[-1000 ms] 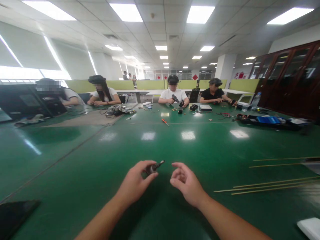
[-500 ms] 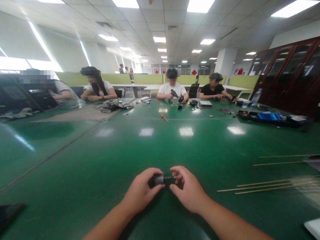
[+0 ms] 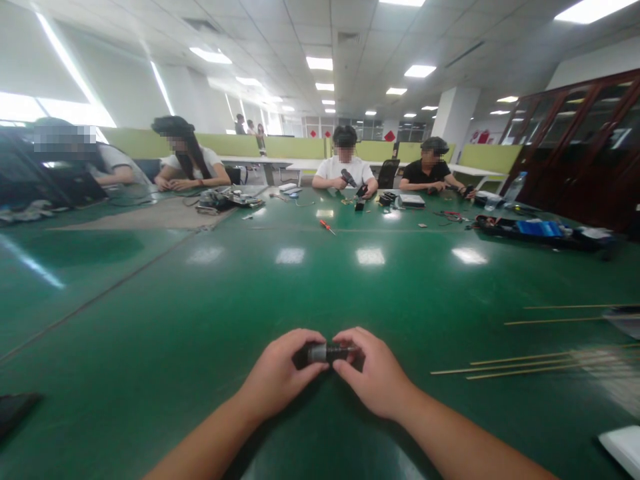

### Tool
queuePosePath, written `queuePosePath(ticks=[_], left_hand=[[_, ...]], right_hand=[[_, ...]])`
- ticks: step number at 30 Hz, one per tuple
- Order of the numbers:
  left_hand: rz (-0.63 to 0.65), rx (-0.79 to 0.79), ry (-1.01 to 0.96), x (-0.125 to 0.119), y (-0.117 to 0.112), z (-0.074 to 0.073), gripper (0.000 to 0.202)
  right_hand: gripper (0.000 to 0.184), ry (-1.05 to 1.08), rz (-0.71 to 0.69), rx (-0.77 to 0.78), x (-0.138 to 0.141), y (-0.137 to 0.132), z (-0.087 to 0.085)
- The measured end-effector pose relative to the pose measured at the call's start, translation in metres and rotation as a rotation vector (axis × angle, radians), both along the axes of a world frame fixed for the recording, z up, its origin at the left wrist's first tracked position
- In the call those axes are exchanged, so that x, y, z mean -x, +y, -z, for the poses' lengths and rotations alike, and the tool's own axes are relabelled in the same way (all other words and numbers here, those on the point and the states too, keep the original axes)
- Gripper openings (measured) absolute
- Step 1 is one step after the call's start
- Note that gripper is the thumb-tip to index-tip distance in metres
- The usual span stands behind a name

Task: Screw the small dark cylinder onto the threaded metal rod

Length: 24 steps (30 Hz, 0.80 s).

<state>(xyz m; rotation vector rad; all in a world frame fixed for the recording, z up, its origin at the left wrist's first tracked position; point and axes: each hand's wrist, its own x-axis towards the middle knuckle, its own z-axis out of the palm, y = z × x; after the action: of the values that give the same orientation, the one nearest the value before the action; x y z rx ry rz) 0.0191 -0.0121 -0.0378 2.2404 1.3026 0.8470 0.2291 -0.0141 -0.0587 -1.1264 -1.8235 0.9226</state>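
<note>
My left hand point(image 3: 280, 370) is closed around a small dark cylindrical part with a grey band point(image 3: 317, 353), its thumb in front and fingers behind. From the band a narrower dark section points right, lying level between my two hands. My right hand point(image 3: 375, 373) has its thumb and fingers curled around that right end, the fingertips close to my left fingertips. Its far tip is partly hidden by my right fingers, and the exact kind of part is too blurred to tell. Both hands are just above the green tabletop point(image 3: 250, 287).
Several thin sticks point(image 3: 520, 365) lie at the right, near a white object point(image 3: 623, 450). A dark flat object point(image 3: 17, 410) sits at the left edge. Farther off are a red screwdriver point(image 3: 327, 227) and a black tray point(image 3: 540, 232). Several people sit across the table, one holding a power drill point(image 3: 349, 178).
My right hand has moved left and its fingers have closed in on the narrow end of the part. My left hand keeps its hold. The view has tilted slightly downward.
</note>
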Motion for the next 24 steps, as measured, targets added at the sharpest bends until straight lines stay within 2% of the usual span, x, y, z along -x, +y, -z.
queuePosePath(ticks=[15,24], left_hand=[[0.042,-0.017,0.037,0.0009,-0.0006,0.0021,0.022],[0.03,-0.014,0.047,-0.0004,-0.0021,0.0011,0.023]], right_hand=[[0.013,-0.042,-0.036,-0.026,-0.0024,-0.0011,-0.0061],[0.012,-0.084,-0.04,-0.012,-0.0018,0.0006,-0.006]])
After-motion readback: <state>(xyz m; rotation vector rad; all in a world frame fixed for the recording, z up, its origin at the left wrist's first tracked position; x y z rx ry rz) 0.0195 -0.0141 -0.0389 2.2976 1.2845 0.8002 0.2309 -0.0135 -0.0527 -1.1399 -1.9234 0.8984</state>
